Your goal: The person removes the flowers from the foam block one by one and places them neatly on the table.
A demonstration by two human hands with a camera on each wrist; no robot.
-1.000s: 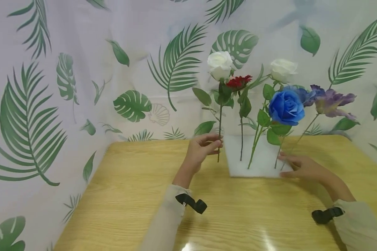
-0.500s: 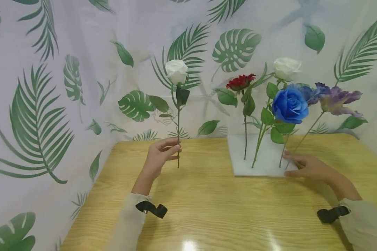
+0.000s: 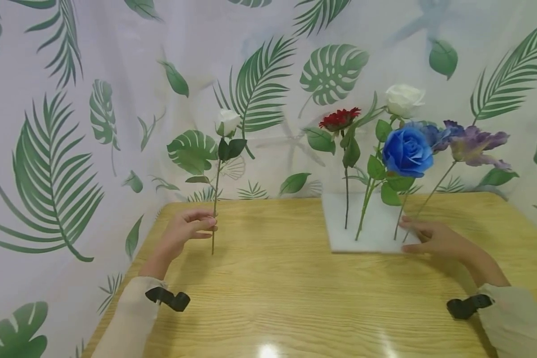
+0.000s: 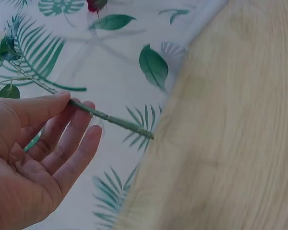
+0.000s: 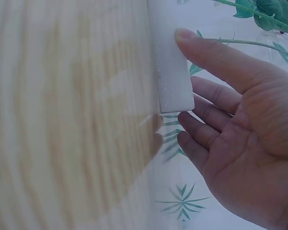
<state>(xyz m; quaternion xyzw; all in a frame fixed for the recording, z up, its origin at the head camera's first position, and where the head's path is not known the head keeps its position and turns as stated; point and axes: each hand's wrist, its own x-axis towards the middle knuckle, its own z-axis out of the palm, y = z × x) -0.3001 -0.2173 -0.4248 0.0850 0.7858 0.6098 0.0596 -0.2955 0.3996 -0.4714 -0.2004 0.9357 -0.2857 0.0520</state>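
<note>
Over the left part of the table, my left hand (image 3: 185, 231) pinches the stem of a white rose (image 3: 227, 123) between thumb and fingers. The rose stands nearly upright, bloom on top. In the left wrist view its green stem (image 4: 120, 123) sticks out past the fingertips. My right hand (image 3: 440, 241) holds the right front corner of a white foam block (image 3: 340, 242); in the right wrist view the thumb lies on the foam's front and the fingers at its end. A red flower (image 3: 340, 120), a blue rose (image 3: 408, 151), a second white rose (image 3: 403, 101) and a purple flower (image 3: 476, 146) rise above the foam.
The wooden table (image 3: 286, 288) spreads under both hands. A white curtain (image 3: 259, 169) printed with green leaves hangs behind it and along its left side. A bluish-purple bloom (image 3: 436, 135) shows partly behind the blue rose.
My left hand has carried the white rose leftward from beside the foam block, then further left and lower. The right hand stays at the foam's corner.
</note>
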